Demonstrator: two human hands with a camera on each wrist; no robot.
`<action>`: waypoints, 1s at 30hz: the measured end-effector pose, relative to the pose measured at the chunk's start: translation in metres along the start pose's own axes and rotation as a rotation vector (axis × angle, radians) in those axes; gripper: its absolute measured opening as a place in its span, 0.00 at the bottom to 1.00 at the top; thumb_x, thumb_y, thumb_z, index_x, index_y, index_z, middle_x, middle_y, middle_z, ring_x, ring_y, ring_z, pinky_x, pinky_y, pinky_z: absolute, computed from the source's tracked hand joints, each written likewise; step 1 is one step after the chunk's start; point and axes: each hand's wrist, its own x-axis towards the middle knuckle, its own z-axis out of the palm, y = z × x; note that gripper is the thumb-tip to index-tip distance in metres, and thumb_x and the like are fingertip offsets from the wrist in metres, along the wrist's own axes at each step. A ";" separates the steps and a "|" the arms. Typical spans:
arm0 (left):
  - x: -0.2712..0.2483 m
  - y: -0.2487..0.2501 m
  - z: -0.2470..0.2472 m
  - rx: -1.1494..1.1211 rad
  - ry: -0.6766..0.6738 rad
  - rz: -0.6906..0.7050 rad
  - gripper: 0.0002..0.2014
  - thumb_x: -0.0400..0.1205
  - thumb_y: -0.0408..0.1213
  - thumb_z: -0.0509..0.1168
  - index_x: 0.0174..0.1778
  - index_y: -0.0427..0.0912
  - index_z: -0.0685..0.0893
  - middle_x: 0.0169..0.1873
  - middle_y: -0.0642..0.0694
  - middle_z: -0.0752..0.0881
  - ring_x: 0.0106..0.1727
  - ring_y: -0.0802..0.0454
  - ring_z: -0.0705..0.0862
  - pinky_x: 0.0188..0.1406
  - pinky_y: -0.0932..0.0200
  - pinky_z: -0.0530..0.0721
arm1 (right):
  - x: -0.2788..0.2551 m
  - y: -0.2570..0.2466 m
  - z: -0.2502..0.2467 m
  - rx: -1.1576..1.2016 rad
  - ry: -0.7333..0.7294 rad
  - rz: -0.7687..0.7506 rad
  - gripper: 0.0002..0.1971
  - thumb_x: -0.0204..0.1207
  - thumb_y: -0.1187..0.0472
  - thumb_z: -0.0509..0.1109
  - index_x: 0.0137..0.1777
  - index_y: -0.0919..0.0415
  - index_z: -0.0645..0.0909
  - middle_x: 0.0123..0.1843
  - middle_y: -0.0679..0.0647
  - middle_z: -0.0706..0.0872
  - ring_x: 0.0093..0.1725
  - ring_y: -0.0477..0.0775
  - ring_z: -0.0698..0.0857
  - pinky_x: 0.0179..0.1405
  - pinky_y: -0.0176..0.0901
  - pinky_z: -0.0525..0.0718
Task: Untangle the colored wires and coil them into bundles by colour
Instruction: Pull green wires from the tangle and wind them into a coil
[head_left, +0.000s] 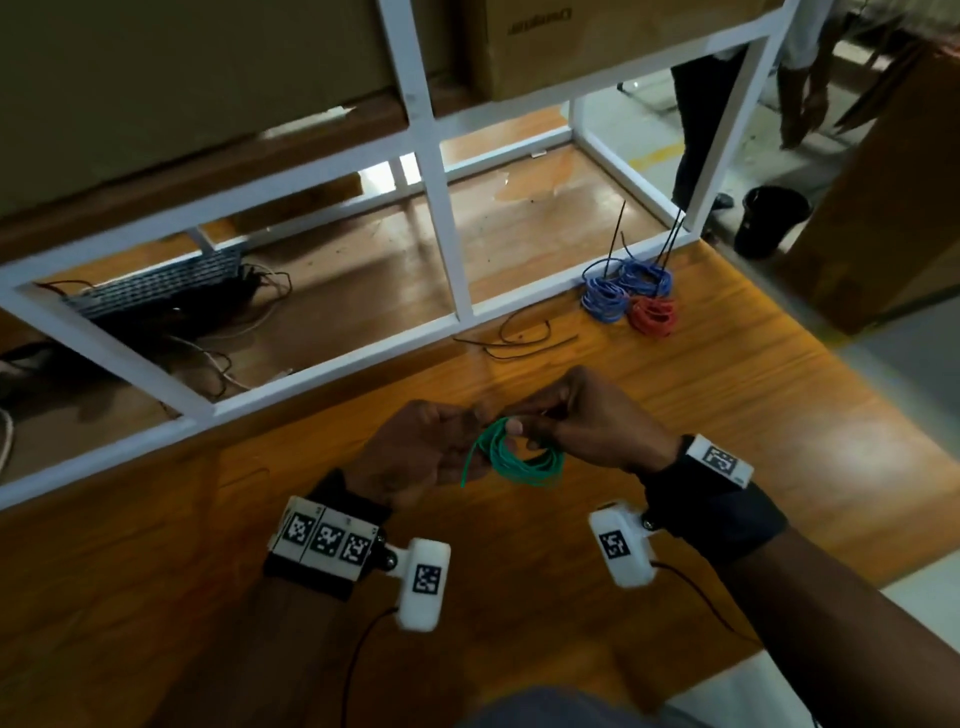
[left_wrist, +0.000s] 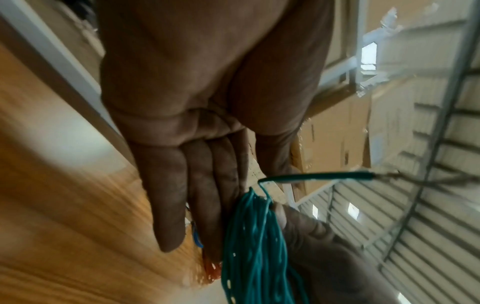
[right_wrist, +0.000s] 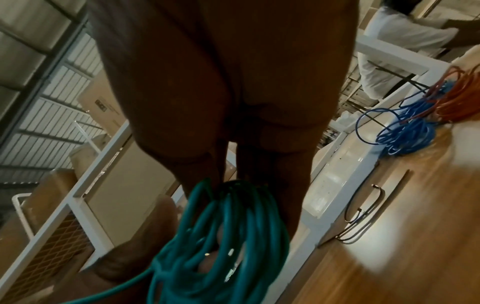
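While both hands work above the tabletop (head_left: 727, 415), the right hand (head_left: 582, 421) pinches the green coil (head_left: 519, 457). Left hand (head_left: 415, 452) fingers curl round its loose end. Box lettering beyond the coil is unreadable.

Wire coil (head_left: 522, 457) between hands above table (head_left: 779, 415); bundles (head_left: 628, 296) far right.

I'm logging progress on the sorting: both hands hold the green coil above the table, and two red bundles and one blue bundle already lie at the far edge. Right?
Not quite: the colours are swapped. The head view shows two blue bundles and one red bundle at the table's far edge. The rest stands: left hand and right hand hold the green coil above it.
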 end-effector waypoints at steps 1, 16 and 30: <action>0.004 -0.001 -0.002 -0.044 -0.002 -0.012 0.25 0.74 0.53 0.76 0.54 0.34 0.89 0.55 0.30 0.88 0.61 0.30 0.86 0.65 0.34 0.82 | 0.003 0.001 -0.001 -0.010 0.008 -0.006 0.07 0.81 0.56 0.78 0.56 0.51 0.94 0.45 0.44 0.95 0.44 0.39 0.93 0.41 0.41 0.91; 0.022 -0.037 -0.043 -0.266 0.364 0.092 0.18 0.72 0.38 0.75 0.56 0.32 0.88 0.48 0.38 0.92 0.52 0.40 0.91 0.47 0.50 0.90 | 0.067 0.029 0.022 0.486 0.240 0.255 0.16 0.85 0.53 0.73 0.53 0.69 0.90 0.51 0.69 0.93 0.49 0.64 0.91 0.52 0.56 0.89; 0.064 -0.062 -0.075 -0.406 0.584 0.148 0.13 0.77 0.35 0.74 0.55 0.33 0.89 0.47 0.40 0.92 0.48 0.45 0.92 0.34 0.60 0.88 | 0.164 0.093 0.001 0.028 0.538 0.742 0.16 0.71 0.49 0.82 0.37 0.64 0.89 0.38 0.57 0.92 0.39 0.59 0.91 0.43 0.51 0.92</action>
